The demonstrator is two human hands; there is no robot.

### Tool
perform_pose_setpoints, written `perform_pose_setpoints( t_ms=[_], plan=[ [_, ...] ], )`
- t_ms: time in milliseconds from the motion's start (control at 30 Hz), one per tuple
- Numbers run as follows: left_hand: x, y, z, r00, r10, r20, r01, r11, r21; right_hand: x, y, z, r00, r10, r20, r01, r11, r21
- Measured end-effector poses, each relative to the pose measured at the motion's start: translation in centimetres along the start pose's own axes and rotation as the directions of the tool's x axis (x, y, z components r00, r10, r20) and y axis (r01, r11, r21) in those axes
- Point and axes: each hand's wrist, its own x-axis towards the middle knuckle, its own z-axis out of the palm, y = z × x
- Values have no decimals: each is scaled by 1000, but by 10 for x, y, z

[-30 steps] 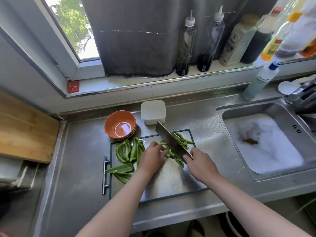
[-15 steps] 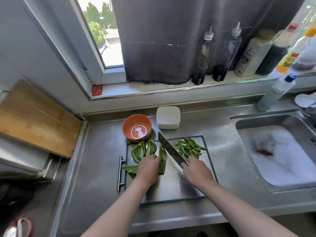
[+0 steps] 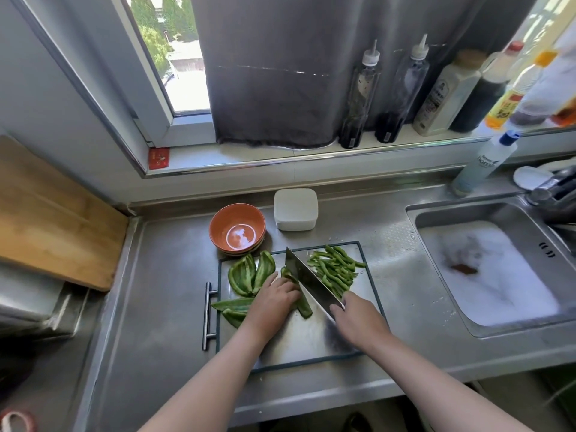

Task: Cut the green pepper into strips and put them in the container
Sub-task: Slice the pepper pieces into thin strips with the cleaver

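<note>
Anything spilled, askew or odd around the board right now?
Nothing spilled or askew on the cutting board. Only oddities: the sink holds white foam with a brown patch, and the white container looks lidded while cut strips pile on the board.

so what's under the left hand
The left hand holds a pepper piece down on the board. The piece's far tip and near end stick out beside the knife. Its middle is covered by the hand.
</note>
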Motion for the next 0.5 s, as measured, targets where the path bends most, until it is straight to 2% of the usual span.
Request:
perform_pose_setpoints(
  t_ms=[100, 267, 400, 500],
  plan=[
    [-7, 8, 2, 995, 90, -47, -93, 994, -59, -1, 4, -1, 1000, -7, 5, 7, 1000, -8],
    [-16, 14, 8, 992, 109, -61, -107, 993, 44, -1, 13, -1, 1000, -16, 8, 17, 1000, -12],
    [-17, 15, 4, 996, -22, -86, 27, 998, 60, -1, 17, 1, 999, -25, 22, 25, 1000, 6],
    [-13, 16, 9, 995, -75, -62, 77, 997, 30, -1, 17, 1, 999, -33, 31, 32, 999, 5]
  ],
)
